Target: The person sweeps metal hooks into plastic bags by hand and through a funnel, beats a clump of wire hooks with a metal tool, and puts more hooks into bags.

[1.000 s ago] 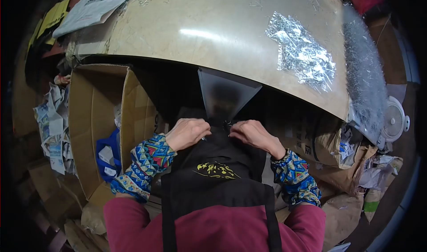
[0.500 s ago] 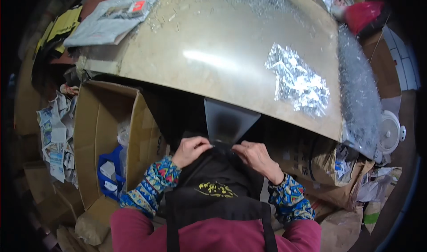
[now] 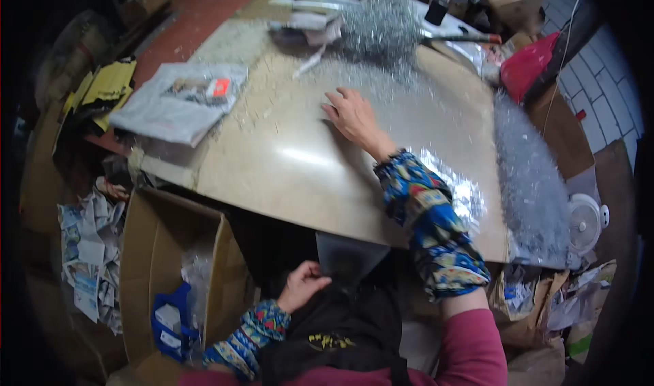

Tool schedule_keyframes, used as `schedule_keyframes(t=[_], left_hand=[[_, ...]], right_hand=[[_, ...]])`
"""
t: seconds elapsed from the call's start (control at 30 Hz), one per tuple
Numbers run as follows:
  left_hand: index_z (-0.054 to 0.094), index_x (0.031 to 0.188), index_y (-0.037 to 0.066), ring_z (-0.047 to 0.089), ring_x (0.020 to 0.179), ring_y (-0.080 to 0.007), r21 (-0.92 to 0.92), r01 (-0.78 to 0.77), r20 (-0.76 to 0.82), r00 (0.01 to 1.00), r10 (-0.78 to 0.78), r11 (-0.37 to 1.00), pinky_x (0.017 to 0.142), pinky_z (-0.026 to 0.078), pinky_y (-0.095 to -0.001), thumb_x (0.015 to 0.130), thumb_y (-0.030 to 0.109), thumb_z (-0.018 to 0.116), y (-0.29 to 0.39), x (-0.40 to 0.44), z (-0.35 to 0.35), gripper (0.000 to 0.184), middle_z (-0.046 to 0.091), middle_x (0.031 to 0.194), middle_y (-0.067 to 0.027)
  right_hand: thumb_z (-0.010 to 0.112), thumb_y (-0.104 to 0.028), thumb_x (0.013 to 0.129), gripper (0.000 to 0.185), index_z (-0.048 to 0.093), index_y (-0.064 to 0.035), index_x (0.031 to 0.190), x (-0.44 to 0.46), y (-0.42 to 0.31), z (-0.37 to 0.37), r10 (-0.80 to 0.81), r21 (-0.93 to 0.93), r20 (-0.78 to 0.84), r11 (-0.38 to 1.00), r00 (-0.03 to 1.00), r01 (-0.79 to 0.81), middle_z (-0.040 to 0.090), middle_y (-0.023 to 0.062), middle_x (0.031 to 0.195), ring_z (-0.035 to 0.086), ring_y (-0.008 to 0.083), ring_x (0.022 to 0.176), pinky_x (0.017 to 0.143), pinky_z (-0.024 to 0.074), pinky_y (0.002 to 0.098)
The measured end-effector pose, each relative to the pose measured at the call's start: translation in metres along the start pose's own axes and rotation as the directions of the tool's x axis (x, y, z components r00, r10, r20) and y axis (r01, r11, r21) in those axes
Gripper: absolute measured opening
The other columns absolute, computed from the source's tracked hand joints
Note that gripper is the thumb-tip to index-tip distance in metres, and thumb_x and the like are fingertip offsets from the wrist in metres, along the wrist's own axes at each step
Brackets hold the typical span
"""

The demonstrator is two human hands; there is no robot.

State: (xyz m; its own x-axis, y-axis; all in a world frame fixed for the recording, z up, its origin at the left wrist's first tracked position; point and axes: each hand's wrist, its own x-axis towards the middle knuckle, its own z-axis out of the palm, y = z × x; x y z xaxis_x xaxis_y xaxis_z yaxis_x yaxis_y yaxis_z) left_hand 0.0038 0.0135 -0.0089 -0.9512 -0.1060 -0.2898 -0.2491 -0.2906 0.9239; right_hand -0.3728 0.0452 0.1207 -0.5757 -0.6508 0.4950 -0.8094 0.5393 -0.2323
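My right hand (image 3: 354, 119) is stretched over the pale tabletop (image 3: 272, 175), fingers spread and holding nothing. Beyond its fingertips lies a heap of thin shiny slivers (image 3: 381, 38), with loose ones scattered toward me. A flat patch of silvery pieces (image 3: 453, 181) lies by my right sleeve. Low at my lap is my left hand (image 3: 303, 287), its fingers loosely bent and the thumb apart from them; I see nothing between them. Beside it, a grey translucent panel (image 3: 351, 253) slants down from under the table edge to my black apron (image 3: 340, 318).
A cardboard box (image 3: 177, 250) with a blue bag (image 3: 170, 318) stands at left. On the table are a grey plastic packet (image 3: 180, 100) and a dark-handled tool (image 3: 466, 38). At right are a mass of clear slivers (image 3: 531, 175) and a white fan (image 3: 584, 222).
My right hand has left the lower end of the panel and reached forward over the tabletop. My left hand stays low near the panel, its thumb and fingers now apart. The view has tilted up.
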Motion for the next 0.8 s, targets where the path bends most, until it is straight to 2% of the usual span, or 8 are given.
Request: schedule_keyframes(t=[0.1, 0.17, 0.27, 0.37, 0.43, 0.53, 0.63, 0.8], left_hand=[[0.062, 0.109, 0.0, 0.062, 0.089, -0.0085, 0.02, 0.123, 0.024, 0.992, -0.123, 0.992, 0.078, 0.053, -0.0227, 0.083, 0.003, 0.076, 0.002, 0.005, -0.002, 0.03, 0.066, 0.098, -0.003], [0.064, 0.11, -0.003, 0.063, 0.093, -0.0103, -0.218, 0.336, 0.114, 0.941, -0.318, 0.916, 0.084, 0.053, -0.0237, 0.084, 0.003, 0.075, 0.018, 0.009, -0.001, 0.029, 0.067, 0.103, -0.0054], [0.065, 0.11, -0.005, 0.064, 0.095, -0.0118, -0.127, 0.435, 0.192, 0.893, -0.408, 0.891, 0.089, 0.051, -0.0252, 0.084, 0.002, 0.074, 0.002, 0.014, -0.012, 0.029, 0.068, 0.106, -0.0076], [0.065, 0.109, -0.004, 0.064, 0.096, -0.012, -0.228, 0.46, 0.271, 0.876, -0.398, 0.858, 0.089, 0.051, -0.0256, 0.084, 0.003, 0.074, 0.012, 0.015, -0.013, 0.028, 0.068, 0.105, -0.0076], [0.065, 0.104, -0.003, 0.063, 0.09, -0.0098, -0.286, 0.461, 0.282, 0.878, -0.386, 0.84, 0.083, 0.05, -0.0226, 0.083, 0.01, 0.077, 0.016, 0.014, -0.012, 0.028, 0.067, 0.099, -0.005], [0.065, 0.104, -0.003, 0.063, 0.089, -0.0098, -0.342, 0.468, 0.288, 0.877, -0.383, 0.815, 0.082, 0.051, -0.0224, 0.085, 0.008, 0.075, 0.014, 0.014, -0.012, 0.025, 0.068, 0.098, -0.0047], [0.065, 0.104, -0.002, 0.064, 0.088, -0.0094, -0.415, 0.494, 0.294, 0.868, -0.401, 0.764, 0.08, 0.052, -0.0221, 0.086, 0.008, 0.074, 0.011, 0.011, -0.007, 0.022, 0.068, 0.096, -0.0038], [0.063, 0.109, 0.001, 0.066, 0.088, -0.0108, -0.469, 0.519, 0.341, 0.853, -0.396, 0.714, 0.08, 0.054, -0.0247, 0.089, 0.008, 0.069, 0.002, 0.01, -0.008, 0.022, 0.068, 0.096, -0.0042]], right_hand=[[0.052, -0.039, 0.096, 0.04, 0.056, -0.0108, 0.124, 0.053, 0.033, 0.031, 0.004, -0.243, 0.072, 0.97, 0.997, 0.014, 0.052, 0.0204, 0.129, 0.047, 0.0429, 0.122, 0.099, 0.0401, 0.0553], [0.05, -0.041, 0.097, 0.043, 0.052, -0.0118, 0.128, 0.065, 0.029, 0.042, 0.047, -0.178, 0.151, 0.984, 0.987, -0.02, 0.048, 0.0223, 0.133, 0.042, 0.0459, 0.126, 0.101, 0.0369, 0.0575], [0.05, -0.042, 0.097, 0.044, 0.051, -0.0113, 0.128, 0.038, 0.0, 0.047, 0.021, -0.072, 0.236, 0.997, 0.972, -0.004, 0.045, 0.0251, 0.136, 0.038, 0.0487, 0.13, 0.105, 0.034, 0.0576], [0.049, -0.041, 0.098, 0.044, 0.05, -0.0118, 0.132, 0.01, -0.033, 0.02, -0.059, 0.072, 0.341, 0.997, 0.938, 0.036, 0.04, 0.028, 0.142, 0.034, 0.0492, 0.133, 0.108, 0.031, 0.0558], [0.053, -0.041, 0.095, 0.048, 0.051, -0.0111, 0.132, -0.006, -0.042, 0.03, -0.054, 0.117, 0.121, 0.992, 0.991, 0.04, 0.042, 0.027, 0.14, 0.038, 0.0472, 0.131, 0.105, 0.0313, 0.061], [0.051, -0.041, 0.096, 0.046, 0.053, -0.0127, 0.132, 0.008, -0.058, 0.046, -0.067, -0.034, 0.058, 0.997, 0.996, 0.069, 0.043, 0.0249, 0.141, 0.037, 0.0468, 0.131, 0.105, 0.03, 0.0618], [0.049, -0.04, 0.097, 0.043, 0.053, -0.014, 0.131, 0.023, -0.071, 0.063, -0.261, 0.044, 0.117, 0.965, 0.958, 0.258, 0.043, 0.0215, 0.141, 0.036, 0.0463, 0.132, 0.106, 0.029, 0.0626], [0.053, -0.029, 0.096, 0.036, 0.057, -0.0141, 0.128, -0.024, -0.072, 0.024, -0.303, 0.18, 0.22, 0.947, 0.927, 0.267, 0.049, 0.0145, 0.139, 0.039, 0.041, 0.133, 0.107, 0.0293, 0.063]])
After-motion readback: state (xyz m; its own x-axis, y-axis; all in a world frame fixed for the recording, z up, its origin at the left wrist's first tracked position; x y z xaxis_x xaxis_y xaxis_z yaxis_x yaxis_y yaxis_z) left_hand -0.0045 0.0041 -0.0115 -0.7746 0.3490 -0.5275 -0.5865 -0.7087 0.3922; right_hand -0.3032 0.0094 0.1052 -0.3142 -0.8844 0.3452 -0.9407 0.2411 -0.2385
